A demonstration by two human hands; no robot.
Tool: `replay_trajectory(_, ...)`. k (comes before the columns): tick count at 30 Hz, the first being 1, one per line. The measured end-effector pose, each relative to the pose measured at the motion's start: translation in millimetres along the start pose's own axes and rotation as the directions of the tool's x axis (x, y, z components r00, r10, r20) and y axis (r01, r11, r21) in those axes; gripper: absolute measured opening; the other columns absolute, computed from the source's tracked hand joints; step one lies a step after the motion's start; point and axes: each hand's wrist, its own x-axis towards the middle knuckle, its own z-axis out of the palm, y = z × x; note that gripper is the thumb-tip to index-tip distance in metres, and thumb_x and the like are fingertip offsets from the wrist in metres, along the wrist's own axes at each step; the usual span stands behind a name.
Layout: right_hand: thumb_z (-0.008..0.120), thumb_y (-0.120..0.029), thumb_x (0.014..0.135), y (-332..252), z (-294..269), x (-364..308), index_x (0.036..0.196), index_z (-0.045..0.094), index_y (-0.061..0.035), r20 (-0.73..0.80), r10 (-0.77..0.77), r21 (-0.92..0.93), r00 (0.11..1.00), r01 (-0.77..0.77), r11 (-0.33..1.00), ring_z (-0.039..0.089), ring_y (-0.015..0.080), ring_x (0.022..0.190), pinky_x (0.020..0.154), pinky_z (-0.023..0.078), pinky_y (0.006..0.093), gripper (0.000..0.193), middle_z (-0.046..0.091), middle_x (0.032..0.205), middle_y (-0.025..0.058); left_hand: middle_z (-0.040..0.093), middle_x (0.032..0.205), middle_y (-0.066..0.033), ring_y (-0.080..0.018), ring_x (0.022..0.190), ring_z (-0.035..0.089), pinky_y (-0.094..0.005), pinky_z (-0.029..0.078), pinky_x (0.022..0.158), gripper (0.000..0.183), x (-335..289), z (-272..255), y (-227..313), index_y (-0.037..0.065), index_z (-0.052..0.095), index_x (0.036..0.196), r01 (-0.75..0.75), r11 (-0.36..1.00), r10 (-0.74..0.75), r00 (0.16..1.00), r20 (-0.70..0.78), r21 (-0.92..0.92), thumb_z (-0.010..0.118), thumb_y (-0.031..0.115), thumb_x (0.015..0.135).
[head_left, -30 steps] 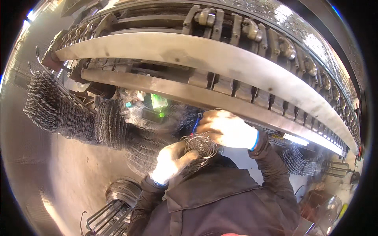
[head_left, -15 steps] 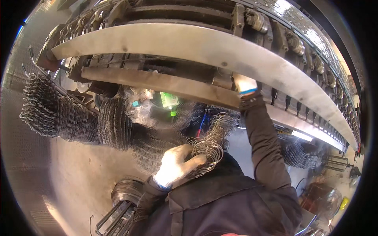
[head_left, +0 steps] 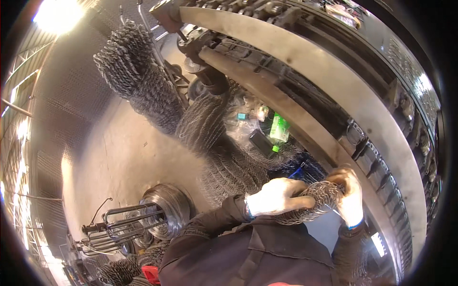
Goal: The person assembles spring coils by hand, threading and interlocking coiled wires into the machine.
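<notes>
A bundle of looped steel wire coils point(head_left: 322, 193) lies across the front of my body. My left hand point(head_left: 273, 197), in a pale work glove, is closed around its left side with the thumb over the near loops. On the opposite side my right hand point(head_left: 352, 196), gloved too, has its fingers bent over the coils' edge. Just beyond the hands runs the lower rail point(head_left: 281, 102) of a machine, and my right hand's fingers are close to it. The fingertips inside the loops are partly hidden.
The machine's long pale bar point(head_left: 334, 71) curves across the right. Wire mesh rolls point(head_left: 143, 76) stand at the left. A green-labelled bottle point(head_left: 279, 128) and a black phone-like object point(head_left: 261, 143) lie beyond my hands. A wire spool point(head_left: 169, 209) sits on a rack at lower left.
My right hand has come down from under the machine's bar onto the wire coils. My left hand has kept hold of them. The view has turned to the left.
</notes>
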Motion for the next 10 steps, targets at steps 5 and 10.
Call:
replay_trajectory(5,0.067,-0.011,0.093,72.3,40.2,-57.5,0.115,0.068,-0.0011,-0.793,-0.119,-0.366,0.597,-0.311,0.877,0.065,0.0325,0.107,0.098,0.051,0.0451,0.024,0.064,0.126,0.0206,0.07,0.092,-0.0204,-0.0378,0.086,0.07,-0.0441,0.054,0.076,0.046,3.4,2.2,15.6,-0.001,0.07,0.107,-0.03,0.998,0.031,0.999,-0.015,0.048,0.072,0.043,0.092)
replay_trajectory(10,0.063,-0.023,0.101,137.7,-12.4,-21.1,0.132,0.059,-0.0005,-0.625,0.173,-0.684,0.761,-0.641,0.349,0.063,0.0341,0.114,0.099,0.05,0.0505,0.039,0.063,0.132,0.0212,0.071,0.111,-0.0198,-0.0427,0.093,0.07,-0.0459,0.057,0.081,0.024,10.9,18.8,10.8,0.009,0.072,0.109,-0.098,0.988,0.092,0.994,0.057,0.122,0.075,0.022,0.09)
